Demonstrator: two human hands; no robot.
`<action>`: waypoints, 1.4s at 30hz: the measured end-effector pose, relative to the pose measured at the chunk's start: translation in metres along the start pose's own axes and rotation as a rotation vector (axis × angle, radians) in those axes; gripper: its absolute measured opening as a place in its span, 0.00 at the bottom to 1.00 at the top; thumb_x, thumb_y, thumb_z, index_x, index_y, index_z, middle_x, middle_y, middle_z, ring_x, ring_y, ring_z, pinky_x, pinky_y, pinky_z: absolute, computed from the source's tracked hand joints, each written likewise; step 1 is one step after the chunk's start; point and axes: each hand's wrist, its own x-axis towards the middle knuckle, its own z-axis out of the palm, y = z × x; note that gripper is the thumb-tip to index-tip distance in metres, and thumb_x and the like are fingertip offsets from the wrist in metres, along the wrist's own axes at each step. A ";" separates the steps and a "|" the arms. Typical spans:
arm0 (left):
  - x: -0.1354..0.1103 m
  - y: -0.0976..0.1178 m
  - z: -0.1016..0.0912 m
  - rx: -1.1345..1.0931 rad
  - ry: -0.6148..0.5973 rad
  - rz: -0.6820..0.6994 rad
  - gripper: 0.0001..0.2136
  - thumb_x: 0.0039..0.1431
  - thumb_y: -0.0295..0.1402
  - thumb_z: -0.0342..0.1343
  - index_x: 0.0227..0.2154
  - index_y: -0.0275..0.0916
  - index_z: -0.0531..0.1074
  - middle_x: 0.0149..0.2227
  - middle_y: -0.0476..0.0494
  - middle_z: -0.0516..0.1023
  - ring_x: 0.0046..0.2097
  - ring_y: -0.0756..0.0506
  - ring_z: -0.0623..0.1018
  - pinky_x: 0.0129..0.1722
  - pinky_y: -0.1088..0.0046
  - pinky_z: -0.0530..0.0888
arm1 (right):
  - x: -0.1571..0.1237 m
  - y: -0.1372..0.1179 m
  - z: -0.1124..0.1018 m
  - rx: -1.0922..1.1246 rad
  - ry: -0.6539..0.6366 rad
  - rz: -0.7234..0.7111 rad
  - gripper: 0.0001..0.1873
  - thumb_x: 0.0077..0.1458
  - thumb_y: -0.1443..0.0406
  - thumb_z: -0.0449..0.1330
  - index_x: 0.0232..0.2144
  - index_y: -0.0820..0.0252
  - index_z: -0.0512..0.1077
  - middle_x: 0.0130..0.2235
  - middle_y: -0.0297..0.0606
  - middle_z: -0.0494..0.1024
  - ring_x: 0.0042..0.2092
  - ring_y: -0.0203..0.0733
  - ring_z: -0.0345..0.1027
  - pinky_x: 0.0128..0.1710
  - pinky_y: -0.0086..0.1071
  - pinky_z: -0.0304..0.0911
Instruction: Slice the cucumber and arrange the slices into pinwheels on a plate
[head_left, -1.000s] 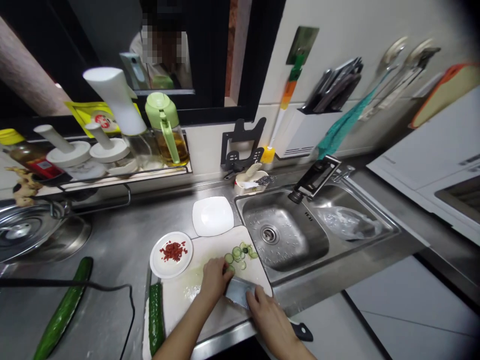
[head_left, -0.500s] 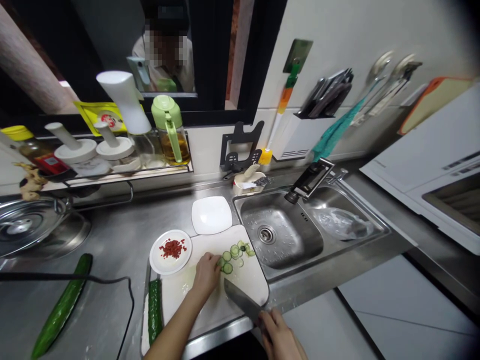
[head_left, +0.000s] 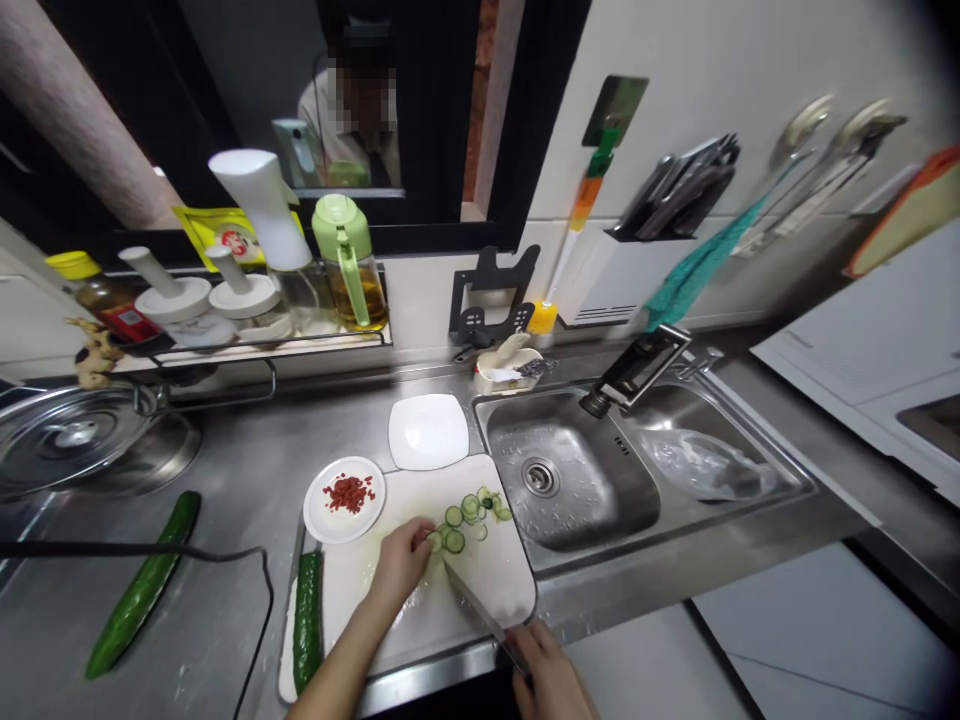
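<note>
- Clock as you see it in the head view, 12 at the top.
- Slices (head_left: 454, 541): on the board (head_left: 495, 583), a loose, partly overlapping string. Long axis runs from 8 to 2 o'clock.
- Your left hand (head_left: 405, 552) is nearer: the 8 o'clock end of the string sits right at its fingertips, the rest fans away at 2 to 3 o'clock.
- Left fingers are bent, thumb close in. Can't tell if you're pinching a slice or only touching it.
- Your right hand (head_left: 549, 672) is wrapped round the handle of the knife (head_left: 480, 612). Slices lie at 11 o'clock from it, well apart.
- Blade points to 10–11 o'clock. Tip is near the string's lower edge, at 4–5 o'clock from your left fingertips, apart from them.
- Stub (head_left: 307, 620): along the board's 9 o'clock edge, axis 12 to 6. It's at 8 o'clock from your left hand; your left forearm runs between it and the knife.
- Dish (head_left: 312, 521) with red bits (head_left: 349, 493): 10 o'clock from your left hand.
</note>
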 end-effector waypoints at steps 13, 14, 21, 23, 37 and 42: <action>-0.001 -0.023 -0.022 0.021 -0.069 -0.053 0.08 0.50 0.27 0.49 0.27 0.38 0.74 0.26 0.50 0.75 0.32 0.50 0.73 0.35 0.78 0.66 | 0.039 -0.015 -0.013 -0.106 -0.134 0.000 0.19 0.51 0.76 0.46 0.41 0.57 0.67 0.43 0.40 0.70 0.43 0.37 0.67 0.43 0.26 0.58; -0.003 -0.024 -0.020 0.008 -0.033 -0.062 0.09 0.50 0.27 0.49 0.30 0.38 0.75 0.27 0.50 0.75 0.32 0.50 0.73 0.36 0.78 0.66 | 0.041 -0.016 -0.013 -0.116 -0.147 -0.001 0.19 0.51 0.77 0.46 0.41 0.57 0.67 0.43 0.40 0.70 0.43 0.37 0.67 0.43 0.26 0.58; -0.021 -0.031 0.007 -0.037 0.139 -0.212 0.12 0.50 0.25 0.51 0.37 0.39 0.71 0.25 0.53 0.73 0.27 0.53 0.71 0.30 0.79 0.65 | 0.050 -0.011 -0.007 -0.142 -0.160 -0.034 0.19 0.52 0.76 0.45 0.43 0.59 0.67 0.44 0.43 0.71 0.44 0.39 0.67 0.44 0.27 0.58; -0.025 -0.030 0.011 0.009 0.165 -0.191 0.07 0.50 0.25 0.50 0.29 0.39 0.72 0.24 0.52 0.72 0.28 0.52 0.71 0.31 0.78 0.65 | 0.053 -0.008 -0.005 -0.153 -0.175 -0.039 0.19 0.53 0.75 0.45 0.44 0.59 0.67 0.45 0.44 0.71 0.44 0.39 0.67 0.45 0.27 0.58; -0.016 -0.034 -0.014 0.035 -0.058 0.068 0.15 0.53 0.24 0.47 0.38 0.41 0.75 0.36 0.44 0.77 0.40 0.47 0.74 0.43 0.73 0.68 | 0.057 -0.016 -0.015 -0.153 -0.217 -0.028 0.19 0.54 0.74 0.45 0.45 0.62 0.68 0.45 0.45 0.72 0.46 0.40 0.67 0.47 0.28 0.58; -0.004 -0.026 -0.013 0.062 0.003 -0.048 0.18 0.51 0.24 0.50 0.45 0.39 0.72 0.33 0.46 0.77 0.37 0.48 0.74 0.41 0.74 0.68 | 0.059 -0.021 -0.013 -0.226 -0.270 0.031 0.23 0.52 0.76 0.45 0.49 0.64 0.67 0.49 0.49 0.71 0.50 0.43 0.66 0.51 0.30 0.56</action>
